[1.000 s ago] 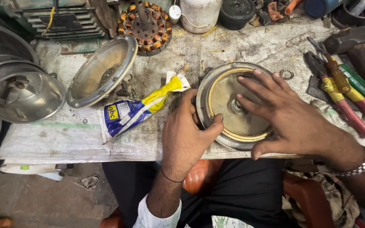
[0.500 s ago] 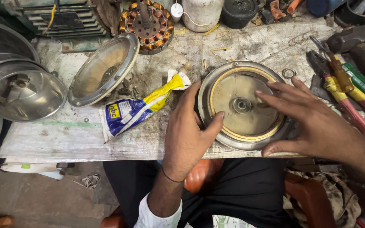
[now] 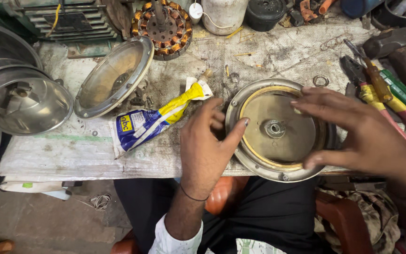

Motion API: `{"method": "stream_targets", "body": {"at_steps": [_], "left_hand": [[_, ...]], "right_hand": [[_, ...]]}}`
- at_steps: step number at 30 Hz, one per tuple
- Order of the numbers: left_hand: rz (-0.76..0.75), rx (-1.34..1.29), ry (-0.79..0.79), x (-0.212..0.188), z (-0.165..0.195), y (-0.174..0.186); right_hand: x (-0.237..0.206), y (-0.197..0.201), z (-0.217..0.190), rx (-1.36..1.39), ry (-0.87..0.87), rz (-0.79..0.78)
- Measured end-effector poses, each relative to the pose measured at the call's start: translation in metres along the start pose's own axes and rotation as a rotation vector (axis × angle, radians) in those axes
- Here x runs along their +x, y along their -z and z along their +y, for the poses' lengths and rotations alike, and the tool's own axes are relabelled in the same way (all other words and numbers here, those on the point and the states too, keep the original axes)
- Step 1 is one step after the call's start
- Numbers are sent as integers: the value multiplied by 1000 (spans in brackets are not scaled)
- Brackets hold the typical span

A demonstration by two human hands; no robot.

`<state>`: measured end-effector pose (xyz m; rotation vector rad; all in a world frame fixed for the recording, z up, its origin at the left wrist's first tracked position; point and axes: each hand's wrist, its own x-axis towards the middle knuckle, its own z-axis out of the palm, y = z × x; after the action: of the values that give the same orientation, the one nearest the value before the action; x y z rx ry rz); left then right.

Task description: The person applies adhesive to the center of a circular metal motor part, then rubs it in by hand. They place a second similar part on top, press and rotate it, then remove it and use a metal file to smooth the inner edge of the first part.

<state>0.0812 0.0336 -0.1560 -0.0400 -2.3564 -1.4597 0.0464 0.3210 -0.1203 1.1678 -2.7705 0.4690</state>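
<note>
On the left a second cover [image 3: 111, 77] lies apart, untouched, while the left hand [image 3: 205, 143] and right hand [image 3: 358, 129], fingers spread open, steady the round housing [image 3: 278, 129] at the surface's near edge, its bearing hub exposed, screws unfitted.

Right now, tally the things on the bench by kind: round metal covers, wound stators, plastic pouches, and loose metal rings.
Round metal covers: 3, one under both hands, one tilted at the middle left, one at the far left
Wound copper stator: 1
Blue and yellow plastic pouch: 1
Loose metal ring: 1
Total: 6
</note>
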Motion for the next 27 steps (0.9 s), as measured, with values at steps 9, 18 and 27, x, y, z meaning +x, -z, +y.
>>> {"method": "stream_targets", "body": {"at_steps": [9,18,27], "left_hand": [[-129,4,-184,-4,-7,-2],[-84,-25,-26,-2,-7,0],[-30,-4,-173,-9,-10,-5]], "right_hand": [[3,-2,-64,-421,-638,-44],[31,-18,-29,151,-355,259],[20,-22,-24,8,122,-12]]}}
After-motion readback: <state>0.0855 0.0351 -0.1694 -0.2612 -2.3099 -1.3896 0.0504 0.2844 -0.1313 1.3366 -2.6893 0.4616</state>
